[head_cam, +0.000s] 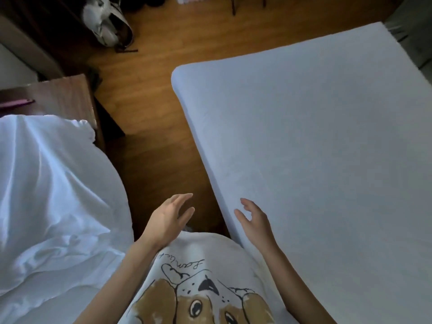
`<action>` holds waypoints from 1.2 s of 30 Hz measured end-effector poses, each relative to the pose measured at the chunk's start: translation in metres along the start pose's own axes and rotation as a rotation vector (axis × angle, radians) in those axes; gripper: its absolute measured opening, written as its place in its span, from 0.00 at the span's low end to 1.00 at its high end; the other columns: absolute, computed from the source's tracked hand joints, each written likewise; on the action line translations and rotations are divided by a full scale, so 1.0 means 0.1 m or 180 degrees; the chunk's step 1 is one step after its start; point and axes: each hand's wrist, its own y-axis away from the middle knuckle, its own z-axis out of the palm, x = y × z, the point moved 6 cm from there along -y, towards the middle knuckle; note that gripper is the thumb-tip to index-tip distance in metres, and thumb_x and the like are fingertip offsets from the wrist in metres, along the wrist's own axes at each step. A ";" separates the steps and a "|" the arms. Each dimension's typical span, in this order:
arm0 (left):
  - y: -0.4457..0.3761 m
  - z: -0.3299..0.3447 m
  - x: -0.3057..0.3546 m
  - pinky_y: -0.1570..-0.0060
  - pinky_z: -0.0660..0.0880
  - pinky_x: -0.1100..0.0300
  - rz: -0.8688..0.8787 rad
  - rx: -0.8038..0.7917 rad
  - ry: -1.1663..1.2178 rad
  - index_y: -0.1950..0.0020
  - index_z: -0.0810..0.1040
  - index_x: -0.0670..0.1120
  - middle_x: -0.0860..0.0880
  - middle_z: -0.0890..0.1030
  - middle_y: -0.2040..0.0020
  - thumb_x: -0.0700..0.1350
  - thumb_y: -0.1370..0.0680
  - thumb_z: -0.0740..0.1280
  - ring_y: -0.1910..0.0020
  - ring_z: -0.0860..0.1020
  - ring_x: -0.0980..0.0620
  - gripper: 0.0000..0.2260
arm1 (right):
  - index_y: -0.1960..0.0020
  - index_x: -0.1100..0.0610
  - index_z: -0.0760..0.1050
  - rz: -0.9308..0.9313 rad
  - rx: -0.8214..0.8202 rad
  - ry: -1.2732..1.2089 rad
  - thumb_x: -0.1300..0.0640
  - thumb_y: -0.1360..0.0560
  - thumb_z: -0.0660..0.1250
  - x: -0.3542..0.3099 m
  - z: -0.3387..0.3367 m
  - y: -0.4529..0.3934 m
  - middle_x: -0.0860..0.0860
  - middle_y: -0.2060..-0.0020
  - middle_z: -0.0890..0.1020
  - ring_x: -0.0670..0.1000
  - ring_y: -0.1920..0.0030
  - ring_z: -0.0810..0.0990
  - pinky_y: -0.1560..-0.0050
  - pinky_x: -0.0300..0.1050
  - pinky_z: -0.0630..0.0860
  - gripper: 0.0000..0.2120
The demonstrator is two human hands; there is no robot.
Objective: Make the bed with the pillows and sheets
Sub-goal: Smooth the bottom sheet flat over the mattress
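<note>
- One bed (315, 141) is lying to the person's right, a smooth pale fitted sheet (304, 108) stretching flat over it.
- One heap of rumpled white bedding (53, 197) is sitting to the left, beside a wooden nightstand (63, 94).
- Two hands are showing, both holding nothing.
- The left hand (167, 220) is hovering over the wooden floor (149, 94), fingers loosely spread.
- The right hand (253, 220) is reaching over the near edge of the bed, fingers relaxed and apart; whether it is touching the sheet, I cannot tell.
- One bag (107, 22) is lying on the floor farther off.
</note>
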 end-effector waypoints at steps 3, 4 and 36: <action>-0.36 -0.53 -0.26 0.43 0.69 0.64 -0.0083 0.0180 0.0114 0.28 0.70 0.50 0.52 0.73 0.31 0.53 0.18 0.60 0.35 0.73 0.54 0.19 | 0.28 0.48 0.67 -0.0152 -0.0148 0.0085 0.46 0.21 0.63 -0.70 0.18 -0.51 0.45 0.31 0.71 0.46 0.32 0.70 0.35 0.43 0.69 0.22; -0.49 -0.71 -0.35 0.42 0.69 0.65 -0.0106 0.0249 0.0148 0.28 0.70 0.50 0.52 0.73 0.31 0.53 0.18 0.60 0.35 0.73 0.54 0.19 | 0.28 0.49 0.66 -0.0235 -0.0209 0.0098 0.46 0.21 0.62 -0.94 0.25 -0.67 0.45 0.30 0.71 0.46 0.32 0.69 0.34 0.44 0.69 0.23; -3.21 -3.47 -2.99 0.41 0.70 0.61 -0.2943 0.2812 0.2124 0.30 0.72 0.50 0.56 0.78 0.37 0.47 0.20 0.64 0.40 0.75 0.58 0.17 | 0.32 0.49 0.70 -0.1601 -0.2363 0.1426 0.50 0.22 0.64 -5.93 2.35 -5.41 0.44 0.35 0.75 0.45 0.35 0.72 0.34 0.47 0.70 0.19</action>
